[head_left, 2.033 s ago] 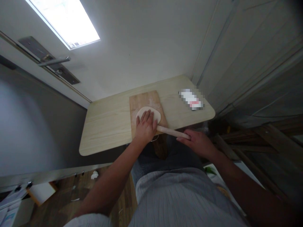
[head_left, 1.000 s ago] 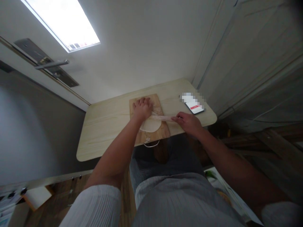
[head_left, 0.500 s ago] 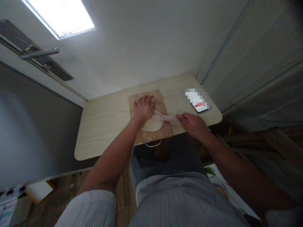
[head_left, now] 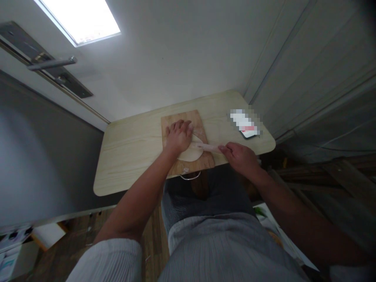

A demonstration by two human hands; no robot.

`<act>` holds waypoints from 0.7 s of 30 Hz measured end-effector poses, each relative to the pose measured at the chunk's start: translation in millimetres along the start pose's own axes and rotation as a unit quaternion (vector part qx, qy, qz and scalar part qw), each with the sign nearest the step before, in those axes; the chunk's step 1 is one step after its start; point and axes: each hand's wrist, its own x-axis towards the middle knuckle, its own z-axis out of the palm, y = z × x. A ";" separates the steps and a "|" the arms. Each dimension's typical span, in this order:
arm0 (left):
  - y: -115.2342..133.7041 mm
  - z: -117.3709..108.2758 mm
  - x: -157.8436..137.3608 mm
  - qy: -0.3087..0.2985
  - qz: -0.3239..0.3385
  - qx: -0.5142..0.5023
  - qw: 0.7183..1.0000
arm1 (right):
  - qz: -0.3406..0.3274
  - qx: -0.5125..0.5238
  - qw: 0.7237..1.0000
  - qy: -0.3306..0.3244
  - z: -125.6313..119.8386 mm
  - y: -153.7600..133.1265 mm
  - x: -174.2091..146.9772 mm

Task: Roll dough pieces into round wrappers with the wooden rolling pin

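While right hand (head_left: 241,157) grips rolling pin (head_left: 210,147), left hand (head_left: 179,136) covers its other end; open or closed, cannot tell. Rolling pin lies across flat dough (head_left: 190,156), on wooden board (head_left: 178,117), on table (head_left: 126,152).

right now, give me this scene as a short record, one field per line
left hand: back up, over the dough; what lies under the palm is hidden
right hand: gripping the pin at its right end
pin: across the dough
dough: flat, on the board
board: on the table
phone: on the table, right of the board, partly pixelated
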 end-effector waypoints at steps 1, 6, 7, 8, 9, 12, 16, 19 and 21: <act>0.5 -0.9 -1.4 -0.004 -0.001 0.001 1.000 | -0.002 -0.005 1.000 -0.001 0.3 -0.3 -1.7; 1.6 -3.4 -9.7 -0.005 0.000 0.016 1.000 | -0.018 -0.022 1.000 -0.003 0.3 -2.2 -10.6; 1.3 -3.2 -11.6 -0.001 0.001 0.020 1.000 | -0.019 -0.025 1.000 -0.003 0.3 -2.7 -12.4; 1.0 -3.0 -13.7 0.003 0.002 0.025 1.000 | -0.019 -0.027 0.999 -0.003 0.4 -3.2 -14.3; 0.6 -2.7 -15.9 0.007 0.004 0.030 1.000 | -0.018 -0.028 0.999 -0.005 0.6 -3.6 -16.0; -0.1 -2.7 -22.6 0.015 0.010 0.046 0.999 | -0.017 -0.028 0.999 -0.014 1.3 -4.4 -20.5; 0.7 -4.7 -31.0 0.007 0.002 0.060 0.998 | -0.023 -0.018 0.999 -0.020 1.4 -4.7 -25.4; 1.2 -6.4 -36.2 -0.005 -0.007 0.063 0.998 | -0.017 0.009 1.000 -0.017 0.7 -4.0 -28.4; 1.3 -8.2 -38.0 -0.011 -0.006 0.061 0.998 | -0.018 0.036 0.999 -0.020 0.8 -2.7 -29.5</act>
